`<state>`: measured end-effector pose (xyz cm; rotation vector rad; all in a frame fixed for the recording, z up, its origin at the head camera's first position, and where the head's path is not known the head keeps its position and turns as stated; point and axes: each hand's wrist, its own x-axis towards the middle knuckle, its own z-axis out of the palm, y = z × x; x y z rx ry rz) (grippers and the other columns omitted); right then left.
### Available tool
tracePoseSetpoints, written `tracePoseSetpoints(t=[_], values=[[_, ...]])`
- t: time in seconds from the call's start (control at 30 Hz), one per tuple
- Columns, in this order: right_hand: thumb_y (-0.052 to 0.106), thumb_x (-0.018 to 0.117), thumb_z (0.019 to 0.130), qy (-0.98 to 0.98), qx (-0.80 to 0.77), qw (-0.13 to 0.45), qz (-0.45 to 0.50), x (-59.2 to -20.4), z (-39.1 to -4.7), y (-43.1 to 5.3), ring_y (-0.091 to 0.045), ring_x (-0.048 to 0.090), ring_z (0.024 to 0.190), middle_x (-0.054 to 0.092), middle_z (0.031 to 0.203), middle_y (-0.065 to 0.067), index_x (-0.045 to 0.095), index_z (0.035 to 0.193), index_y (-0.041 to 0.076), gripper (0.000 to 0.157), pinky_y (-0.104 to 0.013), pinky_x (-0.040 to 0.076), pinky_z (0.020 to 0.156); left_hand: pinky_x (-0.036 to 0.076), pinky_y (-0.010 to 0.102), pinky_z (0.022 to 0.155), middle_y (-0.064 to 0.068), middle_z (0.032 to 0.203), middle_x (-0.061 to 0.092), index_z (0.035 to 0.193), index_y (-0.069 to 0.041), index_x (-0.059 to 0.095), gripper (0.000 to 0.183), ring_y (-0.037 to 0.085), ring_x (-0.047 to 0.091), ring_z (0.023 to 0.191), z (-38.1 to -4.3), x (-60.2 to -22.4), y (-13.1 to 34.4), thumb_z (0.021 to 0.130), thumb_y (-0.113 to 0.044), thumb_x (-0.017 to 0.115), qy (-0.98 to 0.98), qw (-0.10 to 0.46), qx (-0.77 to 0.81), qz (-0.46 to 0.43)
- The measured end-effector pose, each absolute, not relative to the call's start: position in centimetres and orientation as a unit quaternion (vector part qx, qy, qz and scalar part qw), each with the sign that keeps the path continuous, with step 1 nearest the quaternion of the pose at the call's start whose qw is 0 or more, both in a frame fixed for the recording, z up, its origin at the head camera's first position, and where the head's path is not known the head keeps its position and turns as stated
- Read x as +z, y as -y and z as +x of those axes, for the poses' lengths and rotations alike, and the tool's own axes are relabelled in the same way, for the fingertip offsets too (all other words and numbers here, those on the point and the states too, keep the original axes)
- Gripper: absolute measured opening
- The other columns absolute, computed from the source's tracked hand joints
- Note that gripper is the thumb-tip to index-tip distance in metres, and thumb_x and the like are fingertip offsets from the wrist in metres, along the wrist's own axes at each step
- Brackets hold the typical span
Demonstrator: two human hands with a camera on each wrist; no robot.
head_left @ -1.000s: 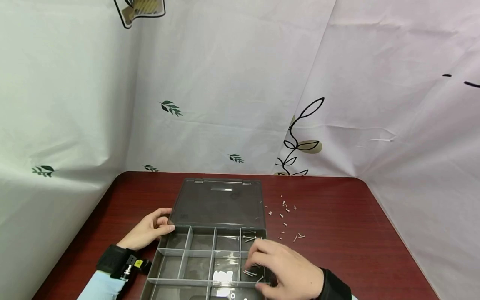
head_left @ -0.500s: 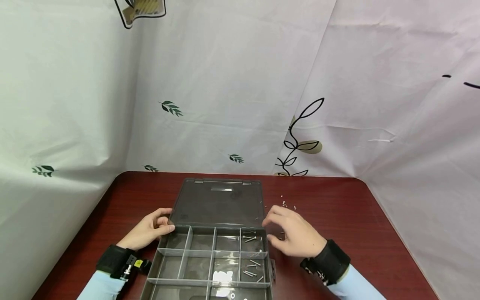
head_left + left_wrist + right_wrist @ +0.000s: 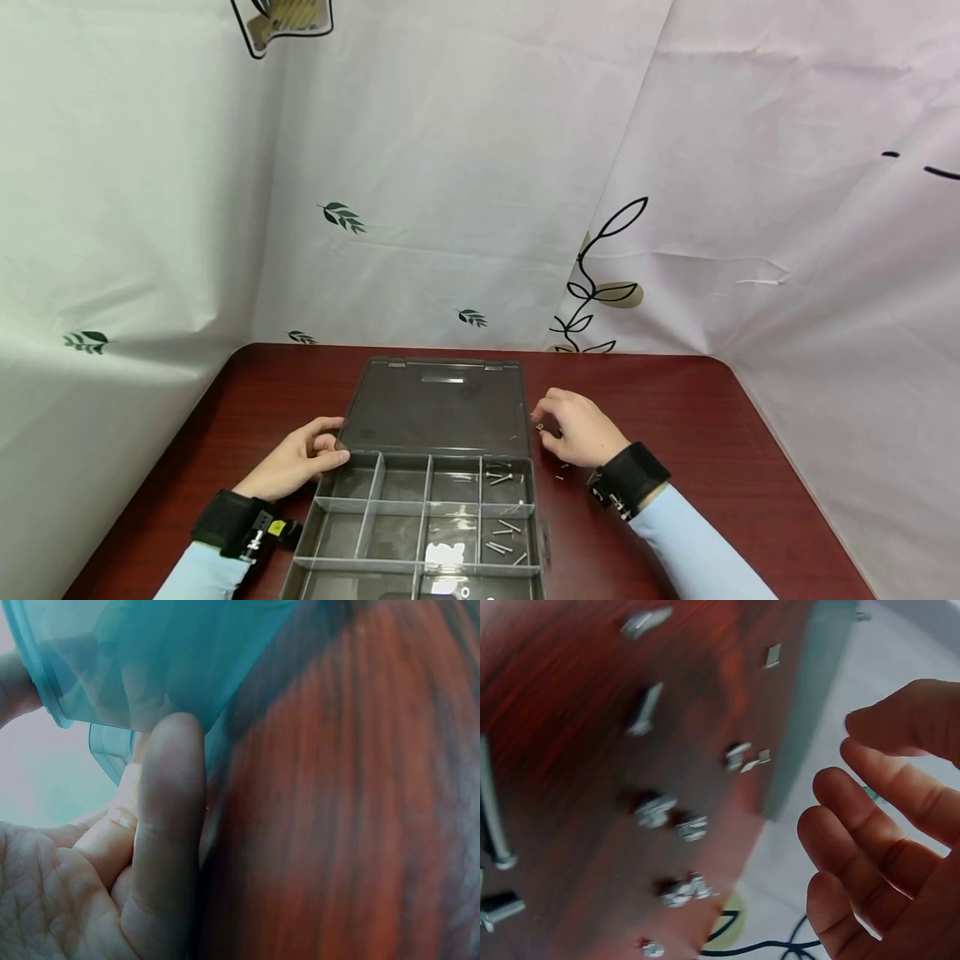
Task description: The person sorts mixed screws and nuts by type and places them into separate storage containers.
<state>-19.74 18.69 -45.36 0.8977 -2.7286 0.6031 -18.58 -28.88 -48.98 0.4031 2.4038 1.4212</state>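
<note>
A grey translucent compartment box (image 3: 395,533) lies on the table with its lid (image 3: 438,404) folded back. My left hand (image 3: 292,460) holds the box's left side near the hinge; in the left wrist view the thumb (image 3: 172,817) presses its wall while other fingers reach behind. My right hand (image 3: 581,429) hovers beside the lid's right edge, over loose small screws (image 3: 655,810). Its fingers (image 3: 847,847) are loosely bent with nothing visible between them. Long screws (image 3: 501,547) lie in the right-hand compartments, and a small ring-shaped piece (image 3: 465,592) sits in a front one.
The dark red table (image 3: 675,417) extends around the box, with its far edge against a white patterned cloth (image 3: 450,167). Tiny pieces (image 3: 559,477) lie below the right hand. A latch (image 3: 546,540) juts from the box's right side.
My right hand has moved from above the right-hand compartments, out and away to the loose screws beside the lid. My left hand has stayed in place on the box.
</note>
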Motion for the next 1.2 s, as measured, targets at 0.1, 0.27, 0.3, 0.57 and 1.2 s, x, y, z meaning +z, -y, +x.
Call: tracePoseSetpoints(t=[0.1, 0.27, 0.3, 0.57, 1.2], values=[[0.011, 0.073, 0.078, 0.938, 0.177, 0.086, 0.287, -46.4, -20.5, -18.7, -0.01, 0.053, 0.079, 0.06, 0.087, 0.004, 0.072, 0.092, 0.014, 0.014, -0.032, 0.047, 0.074, 0.043, 0.032, 0.064, 0.014, 0.098, 0.061, 0.152, 0.005, 0.027, 0.076, 0.015, 0.052, 0.073, -18.5, -49.0, 28.9, 0.096, -0.032, 0.063, -0.84, 0.161, 0.498, 0.143], [0.01, 0.072, 0.076, 0.946, 0.141, 0.077, 0.282, -47.5, -21.4, -18.5, -0.013, 0.054, 0.078, 0.056, 0.084, 0.004, 0.072, 0.089, 0.014, 0.013, -0.033, 0.048, 0.075, 0.043, 0.032, 0.063, 0.014, 0.099, 0.062, 0.152, 0.005, 0.027, 0.076, 0.014, 0.051, 0.071, -18.4, -49.0, 29.0, 0.096, -0.032, 0.063, -0.838, 0.163, 0.5, 0.144], [0.009, 0.072, 0.076, 0.946, 0.138, 0.077, 0.282, -47.6, -21.5, -18.5, -0.013, 0.054, 0.077, 0.056, 0.083, 0.004, 0.071, 0.088, 0.014, 0.013, -0.033, 0.048, 0.075, 0.042, 0.032, 0.063, 0.013, 0.097, 0.061, 0.152, 0.005, 0.028, 0.076, 0.014, 0.05, 0.07, -18.4, -49.0, 28.9, 0.096, -0.032, 0.063, -0.838, 0.162, 0.501, 0.143], [0.005, 0.071, 0.072, 0.95, 0.134, 0.081, 0.271, -47.5, -22.0, -18.4, -0.01, 0.048, 0.067, 0.05, 0.073, 0.008, 0.062, 0.071, 0.018, 0.016, -0.03, 0.045, 0.065, 0.043, 0.032, 0.062, 0.005, 0.085, 0.053, 0.15, 0.001, 0.032, 0.074, 0.015, 0.051, 0.069, -18.6, -49.1, 28.7, 0.094, -0.033, 0.066, -0.837, 0.16, 0.505, 0.134], [0.007, 0.065, 0.061, 0.967, 0.165, 0.042, 0.189, -47.7, -22.6, -18.6, -0.011, 0.042, 0.054, 0.041, 0.051, 0.011, 0.051, 0.055, 0.022, 0.021, -0.029, 0.035, 0.052, 0.041, 0.03, 0.06, 0.008, 0.085, 0.054, 0.15, 0.003, 0.033, 0.074, 0.014, 0.047, 0.064, -18.7, -49.1, 28.8, 0.093, -0.031, 0.067, -0.84, 0.149, 0.503, 0.142]])
